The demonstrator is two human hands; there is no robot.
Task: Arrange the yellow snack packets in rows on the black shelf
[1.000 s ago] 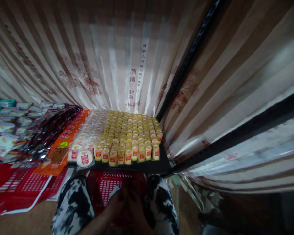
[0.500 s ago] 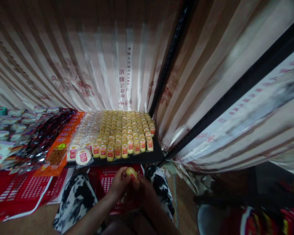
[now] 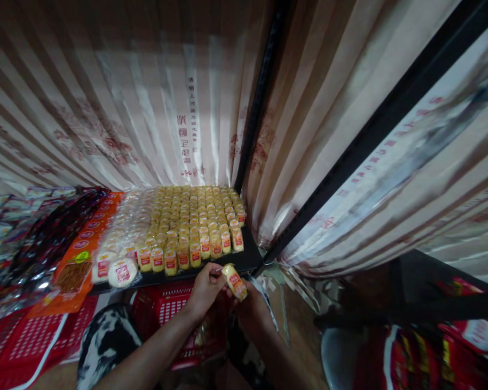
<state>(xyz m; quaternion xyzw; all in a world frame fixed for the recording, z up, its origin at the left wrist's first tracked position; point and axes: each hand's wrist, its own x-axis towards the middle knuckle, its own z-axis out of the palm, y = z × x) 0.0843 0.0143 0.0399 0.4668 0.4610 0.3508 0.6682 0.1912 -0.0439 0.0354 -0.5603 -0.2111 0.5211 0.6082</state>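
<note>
Between my hands is a small yellow packaged cake (image 3: 236, 282) with a red label facing up. My left hand (image 3: 207, 285) pinches its upper left end with thumb and fingers. My right hand (image 3: 250, 303) grips its lower right end, the fingers partly hidden beneath it. Just beyond stand rows of the same yellow packaged cakes (image 3: 195, 253) on a black shelf (image 3: 250, 249). Below my hands is a red plastic basket (image 3: 171, 309) with a few wrapped pieces dimly visible inside.
Left of the rows lie round white wrapped cakes (image 3: 122, 272), an orange snack packet (image 3: 75, 271) and dark shiny packets (image 3: 40, 238). Another red basket (image 3: 24, 346) sits lower left. Pleated curtains (image 3: 158, 108) and a black post (image 3: 260, 97) rise behind. Red packages (image 3: 418, 357) fill the lower right.
The cake has moved up and right toward the shelf edge in both hands. Its labelled face now shows. The whole view has shifted, with the shelf slightly further left.
</note>
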